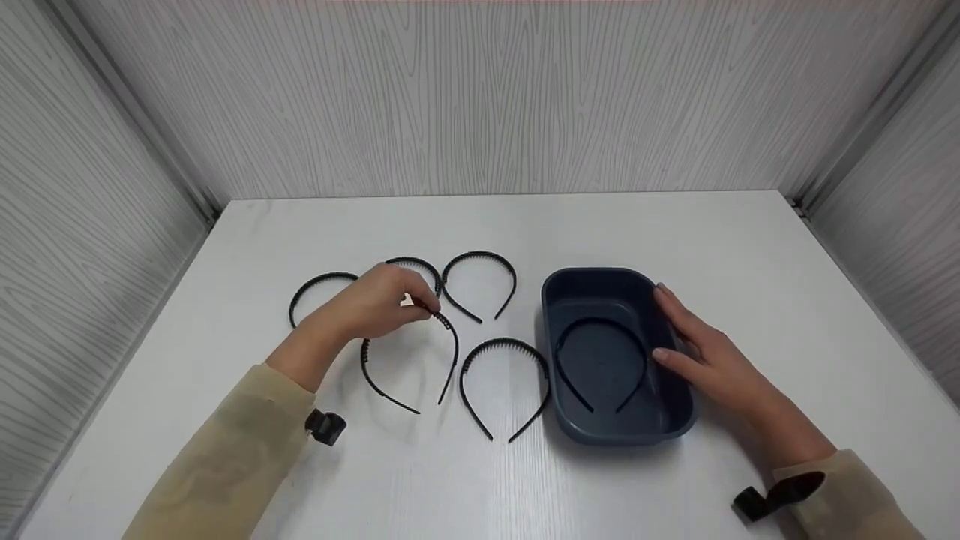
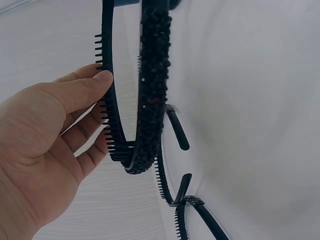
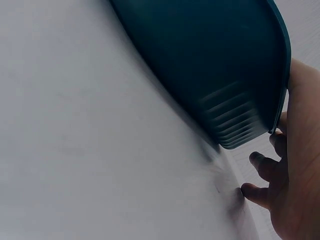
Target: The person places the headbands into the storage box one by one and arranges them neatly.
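Observation:
My left hand pinches a black toothed headband between thumb and fingers, with its two ends pointing toward me. In the left wrist view, the headband shows a bumpy, sparkly outer face and comb teeth inside. My right hand holds the right rim of a dark blue plastic bin, thumb over the edge and some fingers spread outside. One black headband lies in the bin. Another headband rests on the table just left of the bin.
Behind the left hand lie more black headbands: one at the far left, one partly hidden by the hand, and one to its right. The white table is enclosed by wood-grain panels at the back and sides.

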The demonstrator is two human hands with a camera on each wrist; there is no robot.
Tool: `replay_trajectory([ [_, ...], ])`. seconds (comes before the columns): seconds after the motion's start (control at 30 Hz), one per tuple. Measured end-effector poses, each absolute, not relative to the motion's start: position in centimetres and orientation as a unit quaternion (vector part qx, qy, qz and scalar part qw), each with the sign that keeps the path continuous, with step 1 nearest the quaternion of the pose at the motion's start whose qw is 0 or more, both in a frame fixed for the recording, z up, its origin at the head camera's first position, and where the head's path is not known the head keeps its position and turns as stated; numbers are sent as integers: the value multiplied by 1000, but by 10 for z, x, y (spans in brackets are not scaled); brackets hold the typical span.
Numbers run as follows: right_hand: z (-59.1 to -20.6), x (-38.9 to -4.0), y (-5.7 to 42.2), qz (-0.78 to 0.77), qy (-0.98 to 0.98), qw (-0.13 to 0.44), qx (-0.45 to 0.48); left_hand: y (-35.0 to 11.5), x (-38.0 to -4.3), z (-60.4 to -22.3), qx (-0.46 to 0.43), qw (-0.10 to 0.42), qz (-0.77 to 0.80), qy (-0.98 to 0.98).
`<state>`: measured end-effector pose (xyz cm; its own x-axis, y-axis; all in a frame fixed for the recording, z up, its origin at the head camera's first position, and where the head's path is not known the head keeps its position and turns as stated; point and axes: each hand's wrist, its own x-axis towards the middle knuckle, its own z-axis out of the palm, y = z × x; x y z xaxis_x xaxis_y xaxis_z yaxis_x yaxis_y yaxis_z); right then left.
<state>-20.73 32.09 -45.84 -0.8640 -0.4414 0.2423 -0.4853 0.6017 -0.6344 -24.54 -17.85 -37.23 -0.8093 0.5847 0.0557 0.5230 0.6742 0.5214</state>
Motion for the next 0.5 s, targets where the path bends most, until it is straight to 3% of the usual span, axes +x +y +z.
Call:
replay_trajectory([
  [0.5,-462,-211,316,369,-892,24,259,-148,-257,-338,332,38,264,905],
])
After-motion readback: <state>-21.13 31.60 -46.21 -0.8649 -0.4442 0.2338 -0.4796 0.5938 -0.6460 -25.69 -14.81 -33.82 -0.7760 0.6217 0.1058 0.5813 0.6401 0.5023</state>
